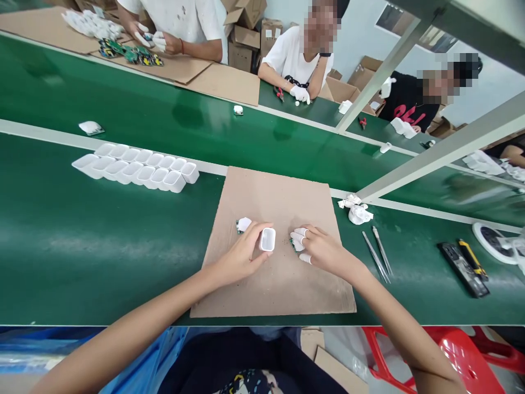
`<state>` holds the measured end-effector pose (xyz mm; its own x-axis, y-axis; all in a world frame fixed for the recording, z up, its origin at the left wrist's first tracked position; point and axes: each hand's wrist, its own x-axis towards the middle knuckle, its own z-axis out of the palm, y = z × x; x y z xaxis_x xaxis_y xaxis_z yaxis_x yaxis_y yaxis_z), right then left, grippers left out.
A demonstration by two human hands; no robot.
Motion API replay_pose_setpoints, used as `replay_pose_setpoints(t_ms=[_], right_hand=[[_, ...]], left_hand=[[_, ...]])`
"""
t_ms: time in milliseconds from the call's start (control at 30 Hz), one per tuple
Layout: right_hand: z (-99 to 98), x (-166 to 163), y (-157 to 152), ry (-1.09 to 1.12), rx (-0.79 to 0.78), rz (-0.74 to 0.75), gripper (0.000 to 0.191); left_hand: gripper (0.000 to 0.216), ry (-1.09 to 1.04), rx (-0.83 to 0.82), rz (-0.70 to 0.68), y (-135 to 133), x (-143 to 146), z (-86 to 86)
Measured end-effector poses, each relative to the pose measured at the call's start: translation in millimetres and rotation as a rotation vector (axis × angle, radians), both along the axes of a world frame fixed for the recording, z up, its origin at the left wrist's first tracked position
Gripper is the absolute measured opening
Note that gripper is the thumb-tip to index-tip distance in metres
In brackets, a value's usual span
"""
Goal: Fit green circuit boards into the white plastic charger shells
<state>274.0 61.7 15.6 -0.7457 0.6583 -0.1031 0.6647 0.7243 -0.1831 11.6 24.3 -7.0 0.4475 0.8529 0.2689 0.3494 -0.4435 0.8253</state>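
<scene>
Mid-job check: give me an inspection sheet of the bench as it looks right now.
Surface: green bench, brown cardboard mat in front of the person.
Job's things: white shell in the left hand; small white part on the mat beside it; two rows of shells at far left.
Clutter: tweezers, black tool, crumpled white bits.
Grips: left hand closed round the white shell; right hand, finger cots on, fingertips on a green-edged piece, hold unclear.
Cables: nothing seen.
Surroundings: other people across the belt, cardboard boxes behind.
</scene>
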Motion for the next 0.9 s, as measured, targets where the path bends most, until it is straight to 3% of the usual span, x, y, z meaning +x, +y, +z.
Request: replay_pose_setpoints(t_ms=[200, 367, 433, 600, 900], right_hand=[[11.2, -6.9, -8.3, 0.198, -0.017, -0.086, 0.028], [28.8, -29.3, -37.1, 0.922, -0.089, -0.129, 0.047], [28.5, -43.4, -47.3, 1.046, -0.055, -0.061, 0.046], [17.0, -65.2, -56.7, 1.058, 0.081, -0.006, 0.049], [7.4, -63.3, -59.2, 0.989, 0.238, 0.024, 0.053]], left_hand=[[0.047, -0.089, 0.140, -0.041, -0.7, -1.6, -2.8], [0.049, -0.118, 0.177, -0.081, -6.8, -2.7, -3.4], [0.047, -0.132, 0.183, -0.085, -8.8, -1.2, -1.8], [0.044, -0.139, 0.210, -0.100, -11.6, 1.7, 3.4], [0.044, -0.176, 0.237, -0.081, -14.8, 1.5, 2.4]])
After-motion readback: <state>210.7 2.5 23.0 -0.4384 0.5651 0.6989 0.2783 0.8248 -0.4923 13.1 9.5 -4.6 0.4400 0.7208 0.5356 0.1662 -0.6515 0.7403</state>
